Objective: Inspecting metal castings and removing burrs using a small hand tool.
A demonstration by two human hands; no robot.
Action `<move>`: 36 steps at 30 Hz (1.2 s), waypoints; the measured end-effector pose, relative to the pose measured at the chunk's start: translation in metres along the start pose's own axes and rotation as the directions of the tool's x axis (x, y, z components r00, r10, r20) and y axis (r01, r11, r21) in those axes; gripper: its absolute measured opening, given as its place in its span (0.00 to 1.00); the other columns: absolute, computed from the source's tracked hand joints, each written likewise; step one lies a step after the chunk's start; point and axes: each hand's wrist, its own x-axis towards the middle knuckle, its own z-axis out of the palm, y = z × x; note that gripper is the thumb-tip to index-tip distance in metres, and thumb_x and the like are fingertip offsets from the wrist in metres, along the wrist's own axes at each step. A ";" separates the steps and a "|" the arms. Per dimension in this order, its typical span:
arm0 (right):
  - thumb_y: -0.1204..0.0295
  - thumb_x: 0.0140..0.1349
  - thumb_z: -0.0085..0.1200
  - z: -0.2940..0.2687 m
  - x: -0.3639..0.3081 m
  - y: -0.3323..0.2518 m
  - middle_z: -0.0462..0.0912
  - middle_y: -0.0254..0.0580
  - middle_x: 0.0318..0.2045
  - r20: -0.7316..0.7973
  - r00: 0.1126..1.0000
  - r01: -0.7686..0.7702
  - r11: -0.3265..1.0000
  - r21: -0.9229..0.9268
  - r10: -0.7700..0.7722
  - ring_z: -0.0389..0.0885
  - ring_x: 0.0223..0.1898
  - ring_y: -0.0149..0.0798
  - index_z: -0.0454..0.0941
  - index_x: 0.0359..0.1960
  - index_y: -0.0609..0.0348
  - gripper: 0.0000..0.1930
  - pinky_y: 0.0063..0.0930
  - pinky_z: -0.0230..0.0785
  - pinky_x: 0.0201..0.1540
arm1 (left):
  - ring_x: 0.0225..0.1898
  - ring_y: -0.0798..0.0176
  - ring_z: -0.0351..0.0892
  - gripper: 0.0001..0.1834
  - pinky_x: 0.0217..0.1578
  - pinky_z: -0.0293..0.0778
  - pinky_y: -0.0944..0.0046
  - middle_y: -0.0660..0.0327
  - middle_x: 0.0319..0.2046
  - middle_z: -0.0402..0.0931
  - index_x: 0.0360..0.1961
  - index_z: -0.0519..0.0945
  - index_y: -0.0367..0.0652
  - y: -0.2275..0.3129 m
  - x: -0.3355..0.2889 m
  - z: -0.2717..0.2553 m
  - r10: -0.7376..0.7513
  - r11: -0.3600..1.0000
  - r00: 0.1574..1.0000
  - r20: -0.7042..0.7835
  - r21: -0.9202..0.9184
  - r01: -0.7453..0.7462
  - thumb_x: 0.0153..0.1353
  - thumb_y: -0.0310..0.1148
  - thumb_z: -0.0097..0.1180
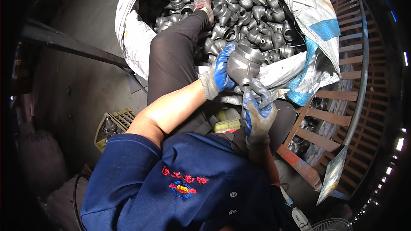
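Observation:
A grey metal casting (pixel 244 65), with a round bulging body, a wide threaded mouth and a narrow neck, is tilted above my lap. My left hand (pixel 221 72), in a blue-and-grey work glove, is wrapped round its left side. My right hand (pixel 258 113), gloved alike, is closed just below the narrow neck. Something slim and grey (pixel 275 96) sticks out beside its fingers; I cannot make out what it is. Beyond my hands, many similar castings (pixel 231 10) fill a large white woven sack (pixel 135 45).
My left leg stretches forward, its red shoe (pixel 203 1) on the castings. A slatted metal crate (pixel 338 117) with more castings stands at the right. On the left is a yellowish basket (pixel 102 134) holding a part. A yellow box (pixel 227 120) lies between my legs; a fan (pixel 332 224) is lower right.

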 end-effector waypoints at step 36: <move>0.61 0.70 0.38 -0.062 0.020 0.024 0.73 0.46 0.22 -0.070 0.918 -0.342 0.866 0.365 0.391 0.56 0.09 0.23 0.68 0.35 0.57 0.13 0.16 0.48 0.09 | 0.46 0.66 0.76 0.11 0.50 0.72 0.66 0.61 0.42 0.76 0.46 0.74 0.41 0.013 -0.010 0.033 0.330 0.840 0.939 0.095 0.425 -0.338 0.63 0.27 0.48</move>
